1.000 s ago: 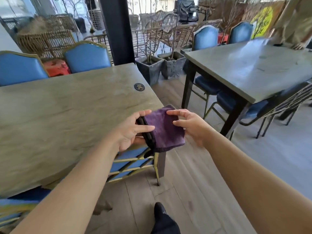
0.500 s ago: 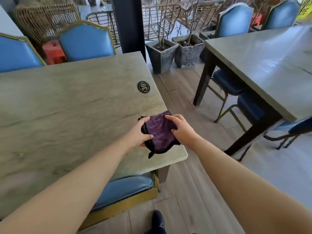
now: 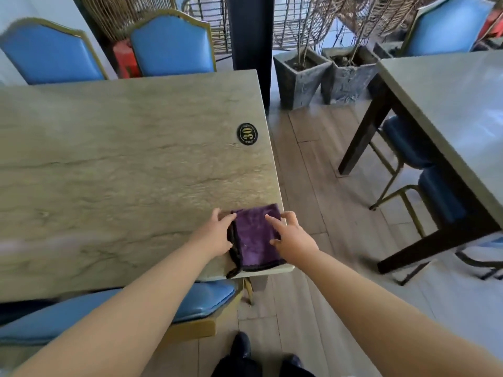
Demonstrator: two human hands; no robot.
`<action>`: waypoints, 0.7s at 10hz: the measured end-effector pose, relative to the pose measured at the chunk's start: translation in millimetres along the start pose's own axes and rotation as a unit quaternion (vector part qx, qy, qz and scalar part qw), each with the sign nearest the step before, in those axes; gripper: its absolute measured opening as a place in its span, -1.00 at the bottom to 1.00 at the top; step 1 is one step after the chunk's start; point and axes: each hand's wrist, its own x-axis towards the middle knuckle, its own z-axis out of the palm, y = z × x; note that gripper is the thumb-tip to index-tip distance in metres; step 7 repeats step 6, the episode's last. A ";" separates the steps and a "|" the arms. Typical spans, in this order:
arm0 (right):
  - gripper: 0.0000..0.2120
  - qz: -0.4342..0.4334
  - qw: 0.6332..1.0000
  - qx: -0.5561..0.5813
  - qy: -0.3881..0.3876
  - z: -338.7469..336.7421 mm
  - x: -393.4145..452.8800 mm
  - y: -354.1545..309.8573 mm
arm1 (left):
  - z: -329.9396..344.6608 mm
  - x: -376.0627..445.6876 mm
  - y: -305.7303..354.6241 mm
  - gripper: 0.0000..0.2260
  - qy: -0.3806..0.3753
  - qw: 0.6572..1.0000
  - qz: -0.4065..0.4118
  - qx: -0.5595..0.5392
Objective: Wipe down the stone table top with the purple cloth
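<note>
Nearest: dark shoes (image 3: 241,349) on the plank floor (image 3: 321,202), a blue chair seat (image 3: 201,300) tucked under the table edge. Folded purple cloth (image 3: 254,236) lies flat on the near right corner of the stone table (image 3: 122,172); left hand (image 3: 217,236) touches its left edge with fingers loosely extended, right hand (image 3: 292,236) rests fingers spread on its right side, neither gripping. Further out: oval "30" number plate (image 3: 247,134) near the right edge, two blue chairs (image 3: 171,44) behind, dark pillar (image 3: 250,34), two grey planters (image 3: 326,74), second table (image 3: 449,104) on the right.
</note>
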 end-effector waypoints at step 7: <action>-0.57 -0.170 0.980 -0.086 -0.061 -10.8 -32.0 1.1 | 5.4 -75.5 46.8 -0.51 -0.109 0.990 0.017 0.092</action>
